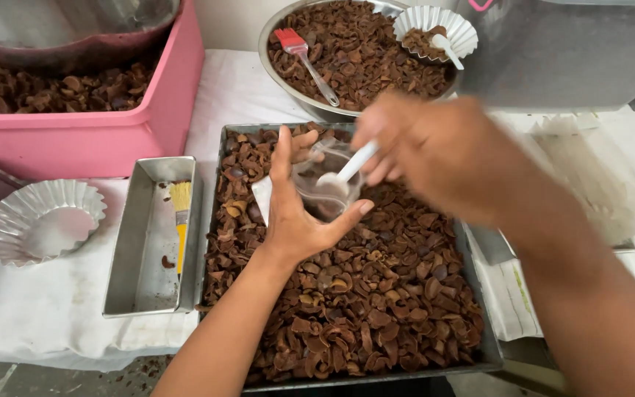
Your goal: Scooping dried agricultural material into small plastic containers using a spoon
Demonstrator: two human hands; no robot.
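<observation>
Left hand [295,213] fingers grasp clear cup [326,187]; right hand [435,147] fingers grasp white spoon [347,170] inside

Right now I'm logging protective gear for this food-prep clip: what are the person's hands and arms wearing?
Nothing that shows. The left hand and right hand are bare, without gloves, and no rings, watch or bracelets are visible. Both forearms are uncovered as far as the picture's edge, with no sleeves in view. The right hand is motion-blurred, so small details there are uncertain.
</observation>
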